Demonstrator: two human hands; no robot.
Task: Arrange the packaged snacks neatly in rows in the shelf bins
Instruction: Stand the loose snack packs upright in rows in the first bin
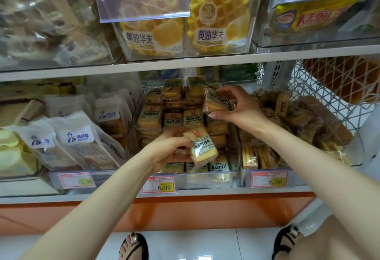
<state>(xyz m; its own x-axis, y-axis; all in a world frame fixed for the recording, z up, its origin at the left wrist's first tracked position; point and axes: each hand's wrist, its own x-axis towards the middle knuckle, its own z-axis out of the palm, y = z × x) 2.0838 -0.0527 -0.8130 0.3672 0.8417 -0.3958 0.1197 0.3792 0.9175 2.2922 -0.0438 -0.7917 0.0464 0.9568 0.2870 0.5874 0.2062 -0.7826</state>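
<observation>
Snack packet (203,146) clamped in left grip (168,150), second packet (214,100) pinched in right grip (240,105).

Snack packs (191,118) at centre are golden-brown with cream labels. At 12 o'clock, waffle packs (218,13) show a yellow grid pattern. Price tags (158,184) are white, red-bordered, yellow-blocked. At 9 o'clock, bags (80,138) look white, perhaps blue-printed.

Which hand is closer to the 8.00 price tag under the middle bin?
Left. The left hand holds a snack pack just above the 8.00 price tag; the right hand grips a second pack higher up.
</observation>
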